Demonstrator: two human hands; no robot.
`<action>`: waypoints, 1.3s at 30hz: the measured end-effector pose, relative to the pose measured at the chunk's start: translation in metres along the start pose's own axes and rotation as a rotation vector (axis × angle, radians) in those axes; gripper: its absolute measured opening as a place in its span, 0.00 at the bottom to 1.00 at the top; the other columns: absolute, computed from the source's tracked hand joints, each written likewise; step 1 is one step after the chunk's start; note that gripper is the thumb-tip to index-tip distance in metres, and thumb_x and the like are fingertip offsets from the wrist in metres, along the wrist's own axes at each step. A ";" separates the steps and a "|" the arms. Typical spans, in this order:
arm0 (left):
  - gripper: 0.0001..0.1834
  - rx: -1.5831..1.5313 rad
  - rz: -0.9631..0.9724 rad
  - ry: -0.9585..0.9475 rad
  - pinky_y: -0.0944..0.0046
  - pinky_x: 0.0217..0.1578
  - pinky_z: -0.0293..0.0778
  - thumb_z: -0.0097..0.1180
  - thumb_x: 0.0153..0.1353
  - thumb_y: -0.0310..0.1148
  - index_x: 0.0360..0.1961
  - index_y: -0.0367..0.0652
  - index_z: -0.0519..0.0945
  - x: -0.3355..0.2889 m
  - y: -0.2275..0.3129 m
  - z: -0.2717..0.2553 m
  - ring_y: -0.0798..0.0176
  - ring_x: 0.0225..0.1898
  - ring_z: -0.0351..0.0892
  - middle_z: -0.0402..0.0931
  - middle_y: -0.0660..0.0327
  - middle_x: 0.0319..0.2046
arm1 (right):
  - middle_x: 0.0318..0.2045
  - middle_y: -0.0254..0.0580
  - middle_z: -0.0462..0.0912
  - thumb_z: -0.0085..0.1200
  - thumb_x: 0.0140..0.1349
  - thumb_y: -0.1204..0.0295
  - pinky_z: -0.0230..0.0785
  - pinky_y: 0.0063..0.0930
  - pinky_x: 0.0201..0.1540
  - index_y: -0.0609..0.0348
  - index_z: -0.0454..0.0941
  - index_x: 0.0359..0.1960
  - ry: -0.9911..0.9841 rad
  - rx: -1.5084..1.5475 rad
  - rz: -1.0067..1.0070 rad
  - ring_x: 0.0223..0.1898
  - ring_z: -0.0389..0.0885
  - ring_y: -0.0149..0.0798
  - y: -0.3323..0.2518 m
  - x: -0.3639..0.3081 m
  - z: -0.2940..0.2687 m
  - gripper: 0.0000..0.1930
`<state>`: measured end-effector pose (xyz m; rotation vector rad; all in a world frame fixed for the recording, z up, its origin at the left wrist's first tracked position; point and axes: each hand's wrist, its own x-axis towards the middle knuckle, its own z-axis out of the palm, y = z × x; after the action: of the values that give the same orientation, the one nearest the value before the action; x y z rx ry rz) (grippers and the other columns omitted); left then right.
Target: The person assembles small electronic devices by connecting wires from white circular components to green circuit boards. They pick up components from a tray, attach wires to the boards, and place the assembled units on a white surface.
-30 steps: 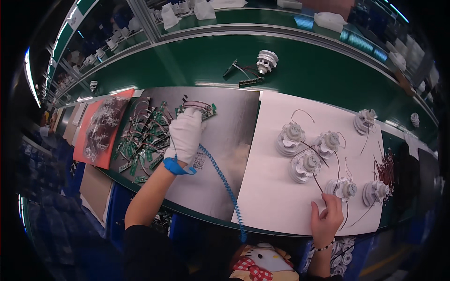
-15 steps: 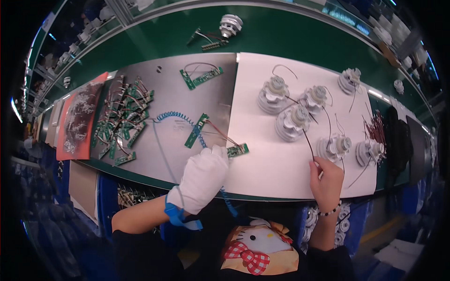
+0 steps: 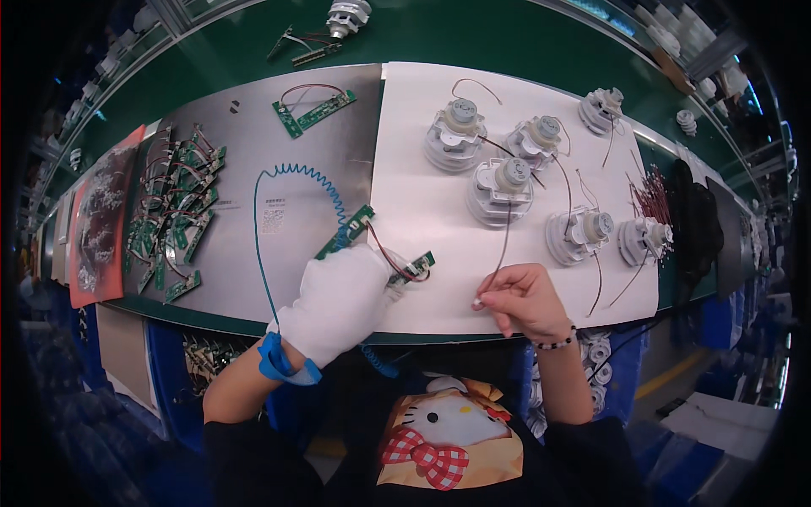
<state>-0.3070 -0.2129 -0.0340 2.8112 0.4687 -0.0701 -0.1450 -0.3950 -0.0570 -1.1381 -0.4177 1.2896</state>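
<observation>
Two hands work just apart above the near edge of the worktop [image 3: 473,44], each with its fingers closed on a part. Left hand [image 3: 342,297], in a white fabric glove with a blue wrist strap [image 3: 287,365], grasps a pair of narrow green circuit boards joined by dark red and black wires; the exact placing of its fingertips is partly hidden. One green board [image 3: 361,221] projects beyond the knuckles; the other, the right-hand green board [image 3: 416,269], lies at the fingertips, nearer to the right hand. Both boards have their long axes slanting from lower left to upper right, roughly parallel. Right hand [image 3: 528,297], bare, pinches a thin dark wire [image 3: 506,241] close to its small white end [image 3: 478,302]. That wire runs toward the person from a round white plastic housing with a grey cap [image 3: 503,193], which stands on the white sheet [image 3: 439,211]. Governing relation: the right-hand green board lies to the left of the white end and slightly farther from the person; the end points left, toward it. A gap separates them, with no contact observed.
</observation>
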 end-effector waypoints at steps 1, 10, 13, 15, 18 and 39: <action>0.11 -0.054 0.033 0.053 0.56 0.30 0.71 0.60 0.49 0.36 0.34 0.46 0.77 -0.001 0.003 -0.002 0.53 0.31 0.76 0.75 0.54 0.28 | 0.26 0.45 0.78 0.53 0.56 0.82 0.65 0.11 0.15 0.72 0.74 0.28 0.014 -0.038 0.014 0.12 0.71 0.22 0.000 0.001 0.004 0.03; 0.11 -0.898 -0.128 -0.094 0.63 0.20 0.70 0.50 0.59 0.33 0.25 0.36 0.76 0.003 0.026 0.003 0.57 0.16 0.75 0.72 0.53 0.13 | 0.29 0.40 0.77 0.54 0.53 0.84 0.56 0.08 0.20 0.71 0.74 0.26 0.237 -0.155 -0.373 0.20 0.66 0.16 0.012 -0.003 0.029 0.01; 0.12 -1.030 -0.246 -0.159 0.67 0.17 0.68 0.48 0.60 0.32 0.25 0.36 0.76 0.003 0.032 -0.002 0.66 0.13 0.72 0.71 0.58 0.11 | 0.27 0.38 0.77 0.55 0.51 0.85 0.54 0.08 0.20 0.71 0.74 0.25 0.280 -0.373 -0.507 0.20 0.65 0.16 0.017 0.001 0.027 0.02; 0.12 -1.101 -0.353 -0.231 0.70 0.15 0.66 0.48 0.60 0.33 0.25 0.36 0.76 0.002 0.034 -0.005 0.72 0.12 0.70 0.70 0.62 0.11 | 0.26 0.37 0.76 0.56 0.50 0.85 0.52 0.09 0.18 0.70 0.74 0.24 0.309 -0.492 -0.568 0.18 0.64 0.16 0.018 0.001 0.028 0.02; 0.13 -1.167 -0.370 -0.211 0.72 0.12 0.64 0.47 0.61 0.34 0.26 0.36 0.76 0.003 0.035 -0.006 0.74 0.11 0.69 0.70 0.64 0.11 | 0.24 0.37 0.76 0.57 0.47 0.86 0.49 0.11 0.15 0.68 0.75 0.24 0.358 -0.692 -0.646 0.14 0.62 0.16 0.016 0.000 0.030 0.04; 0.14 -1.213 -0.281 -0.132 0.71 0.12 0.65 0.45 0.63 0.33 0.24 0.35 0.74 -0.004 0.037 -0.009 0.73 0.10 0.69 0.70 0.62 0.11 | 0.22 0.37 0.74 0.57 0.45 0.86 0.51 0.13 0.14 0.65 0.75 0.24 0.349 -1.045 -0.754 0.12 0.62 0.20 0.005 -0.002 0.033 0.06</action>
<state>-0.2986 -0.2450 -0.0153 1.5406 0.5955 -0.0149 -0.1742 -0.3836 -0.0463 -1.7672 -1.1894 0.1274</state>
